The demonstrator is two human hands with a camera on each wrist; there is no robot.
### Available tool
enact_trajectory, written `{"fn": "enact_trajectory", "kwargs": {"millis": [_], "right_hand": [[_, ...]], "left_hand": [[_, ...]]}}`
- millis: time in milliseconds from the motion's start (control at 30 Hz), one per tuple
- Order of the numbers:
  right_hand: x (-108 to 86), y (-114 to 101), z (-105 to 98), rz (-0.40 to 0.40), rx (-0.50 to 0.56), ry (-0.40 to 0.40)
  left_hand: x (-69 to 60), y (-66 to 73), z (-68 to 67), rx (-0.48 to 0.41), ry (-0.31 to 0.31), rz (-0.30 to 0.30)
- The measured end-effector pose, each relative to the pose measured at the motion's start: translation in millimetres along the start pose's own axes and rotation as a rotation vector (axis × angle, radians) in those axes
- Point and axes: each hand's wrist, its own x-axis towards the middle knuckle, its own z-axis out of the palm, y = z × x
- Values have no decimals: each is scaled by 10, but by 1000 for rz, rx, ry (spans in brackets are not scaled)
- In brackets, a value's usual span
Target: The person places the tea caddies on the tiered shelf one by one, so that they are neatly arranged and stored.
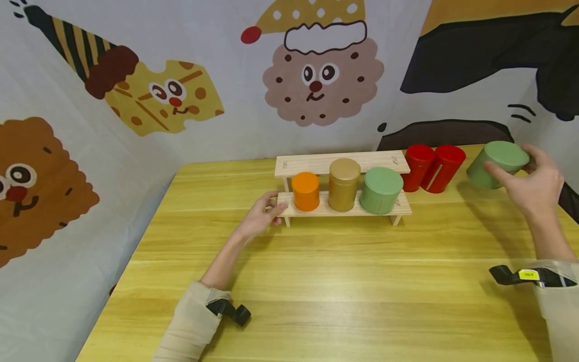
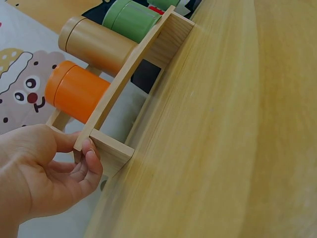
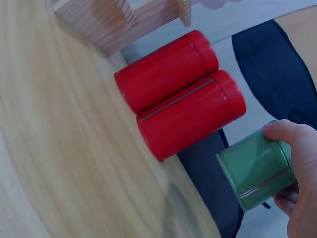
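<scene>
My left hand (image 1: 261, 216) pinches the left end of the lower step of a two-tier wooden rack (image 1: 332, 211), thumb on top and fingers beneath. On that step stand an orange canister (image 1: 306, 192), a gold canister (image 1: 344, 186) and a green canister (image 1: 381, 192), all upright. At the far right my right hand (image 1: 538, 181) grips a second green canister (image 3: 257, 168), tilted and held above the table, thumb on one side and fingers on the other. Two red canisters (image 3: 168, 72) stand side by side between the rack and the held canister.
The rack's upper step (image 1: 334, 163) runs behind the lower one. A cloth (image 1: 226, 141) with cartoon prints hangs behind the wooden table (image 1: 316, 281) and along its left side. Each sleeve carries a black wrist camera mount (image 1: 230, 311).
</scene>
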Motion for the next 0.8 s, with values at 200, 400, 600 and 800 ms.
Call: {"fn": "enact_trajectory", "kwargs": {"millis": [200,400,600,800], "right_hand": [[-32,-102,-61,-47,20,74],[-64,-259,-89,-102,57,137],[-117,-456,-124,-130,72,122],[-188,-639,-134,-140,111,101]], "left_hand": [[-6,13,5,-6,-6,8],[2,5,3,-4,-10,17],[-2,2,1,-3,-4,0],[3,1,6,-6,-6,0]]}}
